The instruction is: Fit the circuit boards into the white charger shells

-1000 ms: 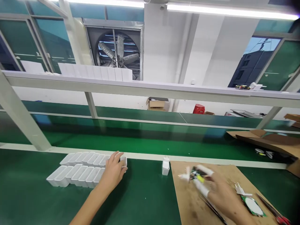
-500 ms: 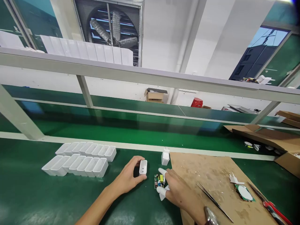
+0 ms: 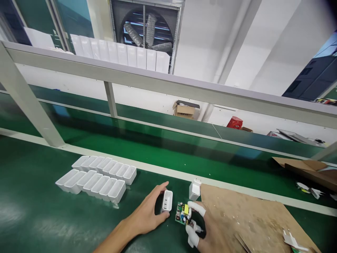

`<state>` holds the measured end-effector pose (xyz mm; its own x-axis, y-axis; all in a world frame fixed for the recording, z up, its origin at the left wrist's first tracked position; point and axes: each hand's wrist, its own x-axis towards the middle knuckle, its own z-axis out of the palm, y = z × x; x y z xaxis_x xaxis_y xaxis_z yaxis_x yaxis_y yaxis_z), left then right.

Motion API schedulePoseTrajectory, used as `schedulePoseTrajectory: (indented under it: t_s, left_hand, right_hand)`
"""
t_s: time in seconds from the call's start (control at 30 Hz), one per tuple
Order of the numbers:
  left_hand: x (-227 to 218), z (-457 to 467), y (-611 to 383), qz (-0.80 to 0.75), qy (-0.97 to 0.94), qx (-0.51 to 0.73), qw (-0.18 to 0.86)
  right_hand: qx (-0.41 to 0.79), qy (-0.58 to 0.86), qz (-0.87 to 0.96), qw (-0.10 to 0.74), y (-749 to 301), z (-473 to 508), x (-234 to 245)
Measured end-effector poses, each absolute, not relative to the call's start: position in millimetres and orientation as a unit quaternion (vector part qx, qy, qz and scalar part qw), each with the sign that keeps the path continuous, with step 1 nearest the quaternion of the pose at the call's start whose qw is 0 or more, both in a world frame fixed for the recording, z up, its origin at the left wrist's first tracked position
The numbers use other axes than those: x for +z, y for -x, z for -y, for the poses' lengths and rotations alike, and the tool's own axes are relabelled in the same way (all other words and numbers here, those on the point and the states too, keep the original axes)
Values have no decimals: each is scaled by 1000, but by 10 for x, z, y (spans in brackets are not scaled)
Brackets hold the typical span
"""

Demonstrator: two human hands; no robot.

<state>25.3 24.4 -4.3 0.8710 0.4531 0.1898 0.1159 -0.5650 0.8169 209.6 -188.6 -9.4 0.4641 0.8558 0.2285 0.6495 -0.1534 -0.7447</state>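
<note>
My left hand has its thumb and fingers around a small white charger housing, whose open top shows slots inside. Just right of it, my right hand, with white finger cots, grips a circuit board by its right edge. Yellow, blue and other small components cover the board. A small white piece lies between the right-hand fingers, partly hidden. Behind the right hand stands a white plug adapter with its pins up. Two rows of open white housings stand to the left.
A stained cardboard sheet lies at the right, bearing tweezers and a white plug part. Beyond the pale ledge runs a green belt-like surface. A cardboard box sits at the far right. A metal frame crosses above.
The view has swung, so everything sits tilted and shifted. My right hand has closed on the circuit board and turned its component side more toward me. My left hand stays at the housing.
</note>
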Motion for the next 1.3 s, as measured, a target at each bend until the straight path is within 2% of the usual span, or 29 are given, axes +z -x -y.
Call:
schedulePoseTrajectory:
  t_s: [0.07,0.13,0.23,0.33,0.9,1.3]
  left_hand:
    - [-57,-227,-280,-153,-864,200,436]
    - [-60,-198,-308,-133,-871,198,430]
    - [-67,-146,-347,-106,-878,196,424]
    - [-100,-116,-375,-91,-879,200,424]
    - [-199,-107,-404,-88,-887,195,409]
    - [-197,-121,-431,-97,-878,203,423]
  right_hand:
    - [90,719,517,456,-2030,1860,-64]
    - [26,701,541,463,-1969,1824,12]
    - [-82,699,572,421,-1910,1781,145]
    - [-140,693,591,388,-1899,1770,227]
    - [-161,686,607,369,-1929,1717,92]
    - [-153,688,608,365,-1906,1706,221]
